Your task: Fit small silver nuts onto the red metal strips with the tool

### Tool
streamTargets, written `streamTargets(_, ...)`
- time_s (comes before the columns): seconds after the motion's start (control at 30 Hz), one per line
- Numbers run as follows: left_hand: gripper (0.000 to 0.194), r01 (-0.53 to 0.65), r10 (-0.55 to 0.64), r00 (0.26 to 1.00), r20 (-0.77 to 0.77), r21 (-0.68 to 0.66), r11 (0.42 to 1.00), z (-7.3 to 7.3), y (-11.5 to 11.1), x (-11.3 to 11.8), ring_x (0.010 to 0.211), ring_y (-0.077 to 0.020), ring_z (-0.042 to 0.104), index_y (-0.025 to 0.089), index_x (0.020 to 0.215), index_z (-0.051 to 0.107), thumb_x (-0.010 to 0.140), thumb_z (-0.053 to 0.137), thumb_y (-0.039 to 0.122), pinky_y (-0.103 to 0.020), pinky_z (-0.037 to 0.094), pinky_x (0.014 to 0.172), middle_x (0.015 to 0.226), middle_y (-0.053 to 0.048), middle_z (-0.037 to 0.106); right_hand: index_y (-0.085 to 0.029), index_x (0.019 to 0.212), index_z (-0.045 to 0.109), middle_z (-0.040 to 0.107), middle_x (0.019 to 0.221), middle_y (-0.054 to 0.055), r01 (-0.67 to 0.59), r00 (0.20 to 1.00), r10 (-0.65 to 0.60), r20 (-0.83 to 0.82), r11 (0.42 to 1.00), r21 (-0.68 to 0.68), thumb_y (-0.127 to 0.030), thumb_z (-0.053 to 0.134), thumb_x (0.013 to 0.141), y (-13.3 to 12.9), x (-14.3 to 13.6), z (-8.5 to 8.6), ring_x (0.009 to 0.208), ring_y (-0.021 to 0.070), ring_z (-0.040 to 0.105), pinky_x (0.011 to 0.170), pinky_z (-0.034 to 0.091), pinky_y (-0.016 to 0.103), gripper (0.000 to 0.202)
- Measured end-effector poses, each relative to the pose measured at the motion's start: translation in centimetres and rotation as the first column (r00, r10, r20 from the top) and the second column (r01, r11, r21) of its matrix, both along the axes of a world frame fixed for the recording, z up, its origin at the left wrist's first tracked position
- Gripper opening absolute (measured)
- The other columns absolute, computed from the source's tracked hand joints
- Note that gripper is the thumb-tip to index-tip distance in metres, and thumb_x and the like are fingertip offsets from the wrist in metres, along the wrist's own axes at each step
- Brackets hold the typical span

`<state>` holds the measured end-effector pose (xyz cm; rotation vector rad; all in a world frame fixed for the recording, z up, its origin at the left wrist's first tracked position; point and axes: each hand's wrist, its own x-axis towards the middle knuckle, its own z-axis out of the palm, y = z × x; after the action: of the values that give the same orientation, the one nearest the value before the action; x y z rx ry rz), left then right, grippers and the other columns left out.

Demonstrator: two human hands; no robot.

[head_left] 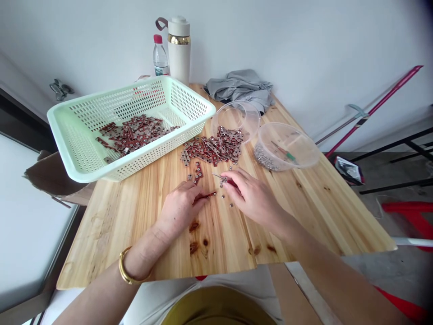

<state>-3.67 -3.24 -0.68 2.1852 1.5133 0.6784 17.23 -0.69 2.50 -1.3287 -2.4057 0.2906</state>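
Observation:
My left hand (pixel 181 205) rests on the wooden table, its fingers closed on a small red-brown strip (pixel 210 194) with a metal piece at its end. To the right, my right hand (pixel 248 192) pinches a thin pointed metal tool (pixel 218 176), its tip aimed left; most of it is hidden by the fingers. Several small silver nut-like pieces lie by the right fingertips, one loose piece (pixel 231 205) nearest me. Just beyond my left hand lie a few more studded strips (pixel 198 171). A heap of similar strips (pixel 216 146) spreads farther back.
A pale green basket (pixel 162 146) holding many strips stands at the left. At the right, a clear tub (pixel 304 151) contains small metal pieces and a green-handled tool. Another clear tub (pixel 252 113) lies tipped behind the heap. A flask (pixel 179 54), bottle (pixel 160 56) and grey cloth (pixel 240 85) are farther back.

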Motion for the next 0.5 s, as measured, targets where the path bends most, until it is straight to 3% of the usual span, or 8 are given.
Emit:
streamTargets(0.1,0.006,-0.01,0.01,1.0,-0.006,-0.008,1.0,0.1,0.0,0.1,0.087,-0.0198,0.061,0.022,0.089,0.069,0.087,0.064,0.022,-0.032,0.051,0.075,0.086,-0.002,0.065,-0.022,0.116,0.057,0.062,0.104,0.007,-0.003,0.997,0.0,-0.072,0.999,-0.039,-0.019,0.041,0.098,-2.4,0.3,-0.4,0.09,0.019,0.064,0.078,0.05,0.033,0.024)
streamTargets(0.23,0.005,-0.03,0.03,1.0,0.0,-0.003,1.0,0.1,-0.1,0.2,0.087,-0.0201,0.062,0.022,0.086,0.068,0.086,0.064,0.021,-0.032,0.051,0.074,0.085,-0.002,0.066,-0.024,0.118,0.062,0.061,0.1,0.008,0.113,0.988,-0.111,-0.111,0.994,0.012,-0.019,0.042,0.097,-5.2,0.2,-1.9,0.084,0.0185,0.064,0.074,0.053,0.033,0.029)
streamTargets(0.5,0.004,-0.046,0.046,0.999,-0.001,0.005,0.999,0.0,0.0,0.3,0.087,-0.0202,0.062,0.023,0.087,0.068,0.087,0.064,0.022,-0.032,0.052,0.073,0.086,-0.002,0.067,-0.025,0.124,0.062,0.062,0.097,0.007,0.146,0.986,-0.141,-0.084,0.988,0.047,-0.015,0.042,0.095,-5.2,-0.4,-3.0,0.08,0.0179,0.064,0.067,0.053,0.031,0.036)
